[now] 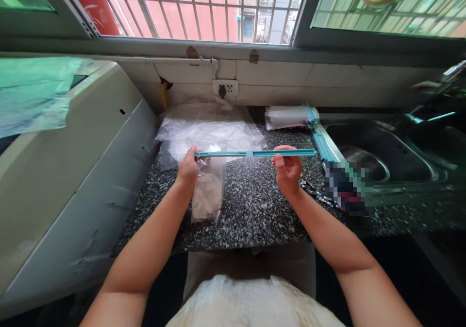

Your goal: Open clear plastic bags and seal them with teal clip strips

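Both my hands hold a long, thin teal plastic bag sealing clip (251, 154) level above the counter. Its left end is pinched by my left hand (187, 165), which is closed. My right hand (289, 169) is closed around the strip near its right end, with the thumb in front. Just below and beside my left hand is a clear plastic bag (207, 196) with pale brown contents. Whether my left fingers also touch that bag, I cannot tell. More teal strips (322, 145) lie on the right, by the sink edge.
Loose clear plastic bags (211, 123) spread over the back left of the speckled counter (251, 210). A stack of clear bags (286, 117) lies at the back. A steel sink (386, 147) is on the right, and a pale appliance (80, 186) borders the left. A wall socket (229, 88) sits behind.
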A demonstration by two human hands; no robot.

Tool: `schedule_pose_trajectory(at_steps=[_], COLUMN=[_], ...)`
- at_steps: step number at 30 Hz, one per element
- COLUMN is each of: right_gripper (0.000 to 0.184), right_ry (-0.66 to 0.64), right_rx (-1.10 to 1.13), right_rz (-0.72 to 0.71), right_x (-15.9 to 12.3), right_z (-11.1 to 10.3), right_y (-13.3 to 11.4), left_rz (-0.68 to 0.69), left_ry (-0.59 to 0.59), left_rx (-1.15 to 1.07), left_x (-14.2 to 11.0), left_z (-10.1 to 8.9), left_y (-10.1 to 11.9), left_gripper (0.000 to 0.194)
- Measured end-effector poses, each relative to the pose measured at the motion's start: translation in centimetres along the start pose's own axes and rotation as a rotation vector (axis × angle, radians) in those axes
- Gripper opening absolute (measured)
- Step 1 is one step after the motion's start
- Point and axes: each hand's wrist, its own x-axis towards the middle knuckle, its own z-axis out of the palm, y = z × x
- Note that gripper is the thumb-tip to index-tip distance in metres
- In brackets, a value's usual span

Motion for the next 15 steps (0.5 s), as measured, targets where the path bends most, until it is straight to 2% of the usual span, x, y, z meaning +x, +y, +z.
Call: schedule_pose_trajectory(at_steps=[4, 9, 15], right_gripper=[0.012, 0.017, 0.019], right_ry=[-0.050, -0.199, -0.301], right_rx=[-0.071, -0.176, -0.235], right_rz=[-0.063, -0.165, -0.215], right_x=[0.09, 0.25, 0.07], right_z=[-0.16, -0.06, 0.40], right_y=[-0.16, 0.11, 0.38], left_rz=[-0.084, -0.077, -0.078], left_ry=[0.022, 0.008, -0.003], left_rx=[-0.037, -0.029, 0.029], left_x=[-0.10, -0.03, -0.07], left_z=[0.01, -0.01, -0.01], left_y=[-0.10, -0.42, -0.66], left_gripper=[0.029, 0.028, 0.031])
